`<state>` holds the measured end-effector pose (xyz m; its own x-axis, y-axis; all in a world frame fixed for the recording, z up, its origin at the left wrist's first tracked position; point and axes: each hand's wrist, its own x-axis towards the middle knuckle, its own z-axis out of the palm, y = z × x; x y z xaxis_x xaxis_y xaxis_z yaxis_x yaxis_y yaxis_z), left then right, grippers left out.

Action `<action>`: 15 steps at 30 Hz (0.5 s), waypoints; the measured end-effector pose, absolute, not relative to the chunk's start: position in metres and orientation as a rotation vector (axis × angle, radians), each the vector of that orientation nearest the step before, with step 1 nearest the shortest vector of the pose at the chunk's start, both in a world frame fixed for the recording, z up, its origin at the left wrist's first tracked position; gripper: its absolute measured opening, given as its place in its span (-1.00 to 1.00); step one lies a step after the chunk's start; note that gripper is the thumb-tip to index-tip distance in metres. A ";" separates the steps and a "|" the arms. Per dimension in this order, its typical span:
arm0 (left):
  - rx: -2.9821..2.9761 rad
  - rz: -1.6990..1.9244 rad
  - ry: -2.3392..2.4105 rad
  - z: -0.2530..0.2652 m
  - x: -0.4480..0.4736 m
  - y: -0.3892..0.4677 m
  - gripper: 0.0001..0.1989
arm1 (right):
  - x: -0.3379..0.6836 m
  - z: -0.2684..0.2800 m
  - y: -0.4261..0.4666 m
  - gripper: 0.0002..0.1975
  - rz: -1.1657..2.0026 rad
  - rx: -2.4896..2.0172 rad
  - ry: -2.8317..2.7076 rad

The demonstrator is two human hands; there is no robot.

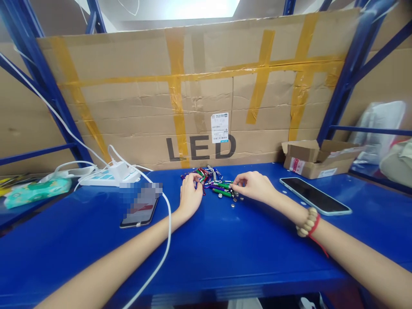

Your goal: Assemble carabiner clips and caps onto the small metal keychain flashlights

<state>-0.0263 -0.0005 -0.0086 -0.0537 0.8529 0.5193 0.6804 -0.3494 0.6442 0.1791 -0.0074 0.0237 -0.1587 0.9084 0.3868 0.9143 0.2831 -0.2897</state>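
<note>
A pile of small metal tubes in green, purple and red [222,191], some with clips or rings, lies on the blue tabletop. They look like keychain flashlights. My left hand [189,195] rests at the pile's left side, fingers bent over it and a gap showing between thumb and fingers. On the other side, my right hand [254,186] has thumb and forefinger pinched together at the right end of a green tube [224,185]. What the pinch encloses is hidden by the fingertips. Several small silvery discs [233,205] lie loose in front of the pile.
A phone [141,210] lies left, with a white cable [165,249] crossing over my left forearm. Another phone [313,195] and an open cardboard box [317,161] are at right. A power strip [109,176] sits back left. Taped cardboard [138,116] stands behind.
</note>
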 end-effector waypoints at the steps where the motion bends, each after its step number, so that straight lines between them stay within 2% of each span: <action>1: 2.021 1.349 1.695 -0.007 -0.028 0.001 -0.79 | 0.179 0.024 -0.008 -0.80 -0.023 -1.635 -2.079; 4: 2.136 1.234 1.843 -0.003 -0.041 0.006 -0.66 | 0.179 0.025 -0.009 -0.75 -0.048 -1.611 -2.071; 7: 2.422 0.900 2.015 0.000 -0.061 0.014 -0.52 | 0.179 0.026 -0.010 -0.74 -0.051 -1.567 -2.053; 11: 2.666 0.453 2.128 -0.001 -0.078 0.022 -0.58 | 0.176 0.023 -0.010 -0.74 -0.042 -1.540 -2.024; 15: 2.727 0.321 2.152 0.002 -0.077 0.023 -0.67 | 0.172 0.021 -0.012 -0.73 -0.025 -1.517 -2.014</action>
